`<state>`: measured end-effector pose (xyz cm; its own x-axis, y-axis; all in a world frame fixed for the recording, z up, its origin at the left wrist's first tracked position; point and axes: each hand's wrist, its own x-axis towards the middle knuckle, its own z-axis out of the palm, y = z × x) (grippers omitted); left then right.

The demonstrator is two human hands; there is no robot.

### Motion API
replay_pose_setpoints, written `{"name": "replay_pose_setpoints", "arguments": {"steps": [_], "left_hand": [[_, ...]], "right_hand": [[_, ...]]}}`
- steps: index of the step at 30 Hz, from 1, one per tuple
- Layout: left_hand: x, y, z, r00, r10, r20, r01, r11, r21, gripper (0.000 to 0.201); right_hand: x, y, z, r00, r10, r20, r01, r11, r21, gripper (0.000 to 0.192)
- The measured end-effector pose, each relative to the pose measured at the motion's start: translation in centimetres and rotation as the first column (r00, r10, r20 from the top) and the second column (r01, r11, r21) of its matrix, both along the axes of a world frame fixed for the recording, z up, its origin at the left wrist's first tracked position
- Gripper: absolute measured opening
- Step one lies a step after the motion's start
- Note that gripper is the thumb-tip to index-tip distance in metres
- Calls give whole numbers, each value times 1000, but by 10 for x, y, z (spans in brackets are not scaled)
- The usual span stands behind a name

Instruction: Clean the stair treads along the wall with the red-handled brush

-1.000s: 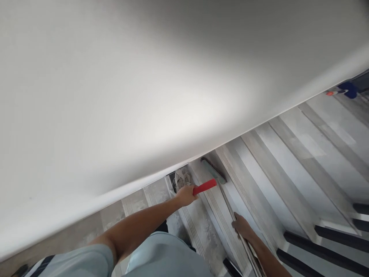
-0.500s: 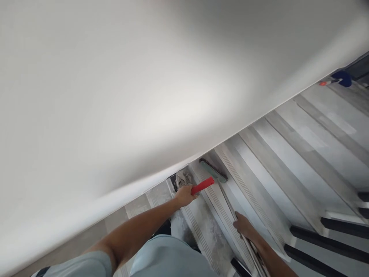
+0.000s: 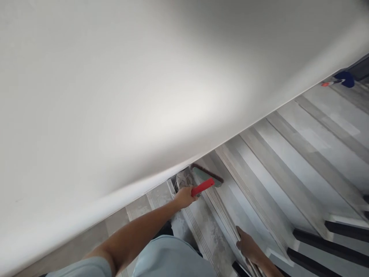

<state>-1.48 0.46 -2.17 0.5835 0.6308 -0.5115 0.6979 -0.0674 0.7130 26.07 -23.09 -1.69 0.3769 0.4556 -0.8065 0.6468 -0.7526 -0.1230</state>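
Observation:
My left hand (image 3: 185,197) is closed round the red handle of a dustpan (image 3: 203,187). A crumpled grey-beige heap (image 3: 184,179), perhaps a rag or rubbish, lies at the pan, which my hand partly hides. Lower right, my right hand (image 3: 247,244) grips the stick of a broom. The pale green head of the broom (image 3: 206,176), with dark bristles, rests on a stair tread by the wall, just beyond the red handle. Part of the stick is hard to tell from the grooved step edge.
Dusty grey stairs (image 3: 268,165) run diagonally along a large white wall (image 3: 129,96). Dark balusters (image 3: 314,261) line the right side. Near the wall at far right lies a blue object with an orange-tipped handle (image 3: 344,79).
The broom head has moved left and down towards the dustpan and turned a little. My right hand has shifted slightly down. My left hand stays nearly still on the red handle.

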Motion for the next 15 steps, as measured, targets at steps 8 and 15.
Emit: {"name": "replay_pose_setpoints", "arguments": {"steps": [8,15], "left_hand": [[-2,1,2,1000,14,8,-13,1000,-26,41],[-2,3,6,996,31,79,-21,992,-123,36]], "right_hand": [[-37,94,-37,984,138,112,-128,988,-87,44],[-34,-15,4,991,-1,-130,-3,1000,-31,65]]}}
